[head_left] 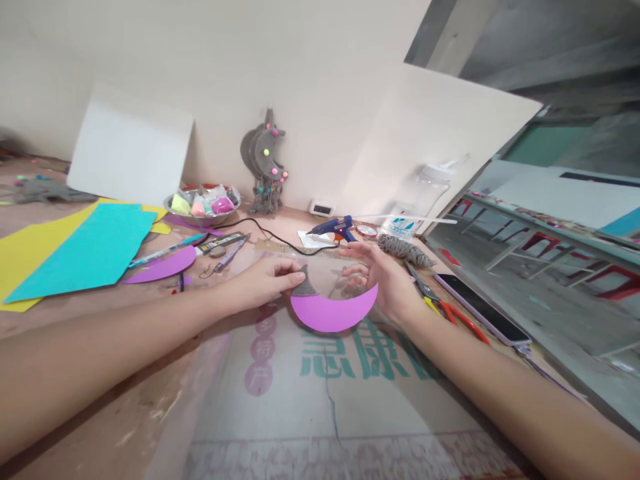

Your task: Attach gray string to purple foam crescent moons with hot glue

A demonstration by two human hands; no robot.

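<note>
A purple paper crescent [334, 315] is held up with its horns pointing upward. Grey yarn [305, 283] is wound in close turns around its left horn. My left hand [280, 279] pinches that wrapped horn between thumb and fingers. Beside the right horn is my right hand [373, 273], its fingers apart and loosely bent. I see nothing held in it, and I cannot tell whether it touches the paper. A thin strand [330, 400] hangs or lies below the crescent, over the printed plastic sheet [260, 427].
A blue glue gun [333, 228], a grey yarn bundle [407, 250], orange-handled scissors [463, 321] and a phone [483, 308] lie behind and right. At left are coloured sheets [85, 250] and a bowl [203, 217] of clay packets. A decorated grey moon [265, 157] stands against the board.
</note>
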